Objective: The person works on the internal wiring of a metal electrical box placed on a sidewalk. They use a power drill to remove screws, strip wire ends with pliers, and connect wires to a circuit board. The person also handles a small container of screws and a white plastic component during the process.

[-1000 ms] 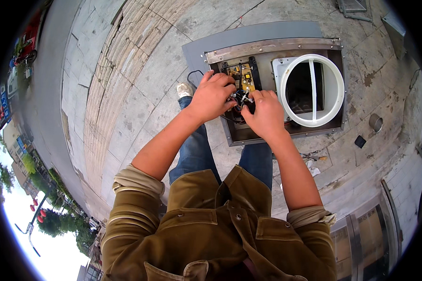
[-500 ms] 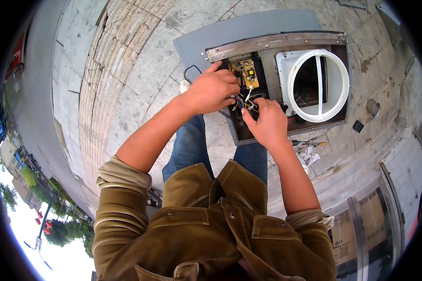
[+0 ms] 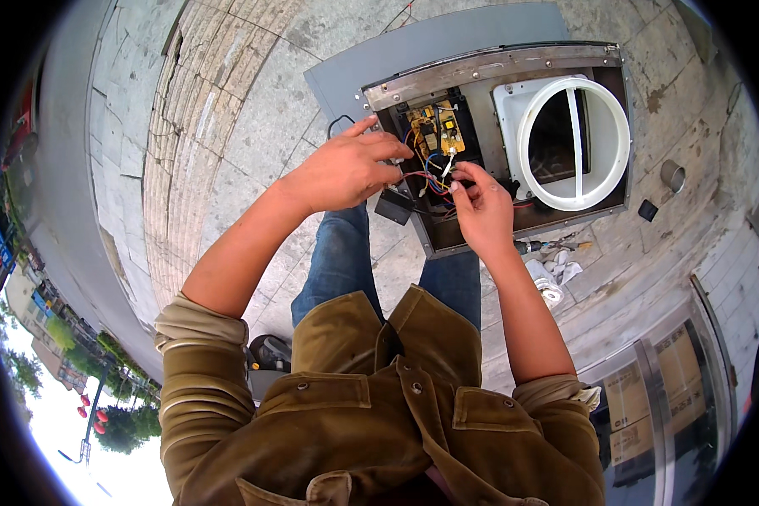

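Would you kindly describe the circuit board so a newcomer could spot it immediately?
Find the open metal housing, whose right side carries a white crossbarred ring. In its left half, beyond the coloured wires, sits the circuit board: the only yellow panel inside.

Bright, diffuse daylight; shadows soft. Sky at lower left blown white. Metal housing dim inside. Paving seams bowed; corners black.

The circuit board is yellow, the round collar white, some wires red, others blue
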### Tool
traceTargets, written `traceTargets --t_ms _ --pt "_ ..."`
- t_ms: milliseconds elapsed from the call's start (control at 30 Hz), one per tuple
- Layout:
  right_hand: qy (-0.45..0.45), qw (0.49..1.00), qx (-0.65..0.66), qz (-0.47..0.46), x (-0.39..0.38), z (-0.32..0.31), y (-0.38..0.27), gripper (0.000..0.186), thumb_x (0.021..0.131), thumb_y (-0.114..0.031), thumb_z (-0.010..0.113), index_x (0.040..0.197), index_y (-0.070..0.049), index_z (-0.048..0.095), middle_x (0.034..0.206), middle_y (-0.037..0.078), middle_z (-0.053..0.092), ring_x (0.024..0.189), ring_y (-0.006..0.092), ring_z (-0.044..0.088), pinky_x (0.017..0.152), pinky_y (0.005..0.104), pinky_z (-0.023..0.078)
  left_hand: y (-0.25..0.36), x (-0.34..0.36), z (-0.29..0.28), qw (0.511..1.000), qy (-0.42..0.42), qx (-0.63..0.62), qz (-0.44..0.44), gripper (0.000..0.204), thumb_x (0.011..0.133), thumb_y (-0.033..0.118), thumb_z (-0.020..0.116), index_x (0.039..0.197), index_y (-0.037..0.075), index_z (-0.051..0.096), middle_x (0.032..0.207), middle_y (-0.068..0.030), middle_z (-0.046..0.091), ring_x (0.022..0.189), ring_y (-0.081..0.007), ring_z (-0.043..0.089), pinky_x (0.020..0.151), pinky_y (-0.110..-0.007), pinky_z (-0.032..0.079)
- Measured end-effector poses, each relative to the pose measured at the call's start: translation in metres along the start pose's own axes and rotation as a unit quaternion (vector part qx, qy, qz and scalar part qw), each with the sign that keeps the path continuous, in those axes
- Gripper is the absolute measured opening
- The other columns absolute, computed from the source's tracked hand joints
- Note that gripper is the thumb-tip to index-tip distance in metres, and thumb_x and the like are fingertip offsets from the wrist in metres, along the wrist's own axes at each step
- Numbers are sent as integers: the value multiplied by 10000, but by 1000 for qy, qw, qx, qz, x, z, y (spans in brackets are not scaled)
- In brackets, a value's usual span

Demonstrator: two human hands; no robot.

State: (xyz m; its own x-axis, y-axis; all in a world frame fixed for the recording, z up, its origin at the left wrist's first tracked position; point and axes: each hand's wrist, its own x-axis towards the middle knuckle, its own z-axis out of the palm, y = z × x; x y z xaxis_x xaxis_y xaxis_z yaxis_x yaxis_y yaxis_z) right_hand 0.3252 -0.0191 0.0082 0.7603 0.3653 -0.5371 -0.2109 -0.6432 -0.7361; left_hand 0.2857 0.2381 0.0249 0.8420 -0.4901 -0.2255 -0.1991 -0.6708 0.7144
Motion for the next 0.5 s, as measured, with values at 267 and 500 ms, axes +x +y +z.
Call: traceTargets --t_ms 267,500 --pt "-11 997 -66 38 21 20 -11 395 805 -125 741 1164 -7 628 985 136 696 752 225 670 669 335 523 5 -4 -17 997 30 68 -29 95 807 156 704 857 80 676 1288 -33 609 1263 -245 536 1107 -537 367" --pt "48 922 366 119 19 14 13 357 868 83 612 1221 63 566 989 117 703 751 55 608 609 188 464 35 38 24 984 120 16 -131 380 829 225 716 1169 84 622 1183 -64 636 1165 -263 584 1082 -517 393"
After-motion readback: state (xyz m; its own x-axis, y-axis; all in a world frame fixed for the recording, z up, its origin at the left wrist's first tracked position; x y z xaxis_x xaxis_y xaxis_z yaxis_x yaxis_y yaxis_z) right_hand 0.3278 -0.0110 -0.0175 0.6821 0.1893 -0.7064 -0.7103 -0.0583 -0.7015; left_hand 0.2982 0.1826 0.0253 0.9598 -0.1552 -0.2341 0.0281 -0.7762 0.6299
